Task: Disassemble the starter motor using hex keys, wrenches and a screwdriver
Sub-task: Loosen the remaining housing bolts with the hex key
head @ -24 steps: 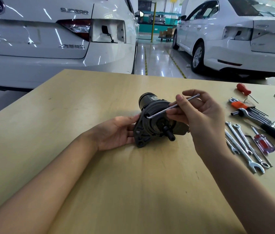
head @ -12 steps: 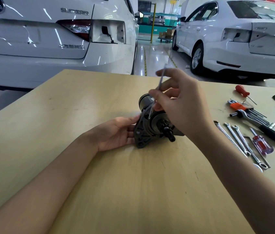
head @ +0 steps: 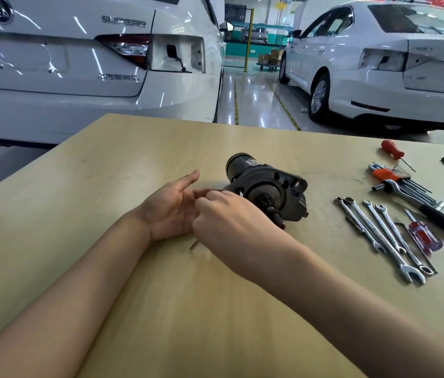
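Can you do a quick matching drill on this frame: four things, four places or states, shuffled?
Things:
1. starter motor
2. left hand
3. red-handled screwdriver
4. combination wrenches

Places or states:
A. far right of the table, behind the hex key set
B. laid in a row, right of the motor
C. open, palm up, beside the motor
D. lying mid-table, shaft end toward the camera

Pairs: 1-D, 2-C, 3-A, 4-B
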### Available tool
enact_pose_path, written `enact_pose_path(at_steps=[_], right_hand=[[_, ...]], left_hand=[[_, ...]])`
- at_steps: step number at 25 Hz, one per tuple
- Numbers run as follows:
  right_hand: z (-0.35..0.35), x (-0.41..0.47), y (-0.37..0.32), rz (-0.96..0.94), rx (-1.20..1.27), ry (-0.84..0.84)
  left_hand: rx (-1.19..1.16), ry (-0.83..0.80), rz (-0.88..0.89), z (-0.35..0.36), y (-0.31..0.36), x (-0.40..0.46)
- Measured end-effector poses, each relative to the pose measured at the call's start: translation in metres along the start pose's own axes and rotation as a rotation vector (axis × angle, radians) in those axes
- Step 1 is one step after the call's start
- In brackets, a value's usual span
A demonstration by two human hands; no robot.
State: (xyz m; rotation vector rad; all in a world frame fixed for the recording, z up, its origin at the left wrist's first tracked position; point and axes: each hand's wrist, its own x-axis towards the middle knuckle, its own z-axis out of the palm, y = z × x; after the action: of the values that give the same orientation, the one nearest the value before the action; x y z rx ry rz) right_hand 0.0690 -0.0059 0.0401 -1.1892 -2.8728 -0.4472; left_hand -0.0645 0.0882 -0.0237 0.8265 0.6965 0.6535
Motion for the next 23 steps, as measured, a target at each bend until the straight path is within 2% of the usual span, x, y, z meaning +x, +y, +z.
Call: enact_pose_path(at_steps=[2, 3, 5, 7, 10, 12, 23], right_hand=[[0.002, -0.01, 0.008, -0.056, 0.147, 0.228], [0.003, -0.017, 0.01, -0.003, 0.31, 0.38], [0.006, -0.032, 0.022, 0.199, 0.787, 0.746], [0.008, -0.045, 0.038, 0.426, 1.292, 0.922], [0.013, -0.056, 0.055, 0.698, 1.747, 0.952], [0.019, -0.057, 0.058, 0.809, 1.892, 0.969], [0.027, -0.054, 0.056, 0.85, 1.967, 0.973]], left_hand=[[-0.009, 0.006, 0.005, 0.0, 0.0, 0.001], [-0.012, 0.0, 0.021, 0.0, -0.001, 0.0], [0.014, -0.005, 0.05, 0.0, -0.001, 0.001], [0.036, 0.012, 0.031, 0.001, -0.002, 0.003], [0.036, 0.007, 0.02, 0.001, -0.002, 0.005], [0.03, -0.016, 0.006, 0.0, -0.001, 0.006], [0.039, -0.051, 0.011, -0.003, -0.002, 0.008]])
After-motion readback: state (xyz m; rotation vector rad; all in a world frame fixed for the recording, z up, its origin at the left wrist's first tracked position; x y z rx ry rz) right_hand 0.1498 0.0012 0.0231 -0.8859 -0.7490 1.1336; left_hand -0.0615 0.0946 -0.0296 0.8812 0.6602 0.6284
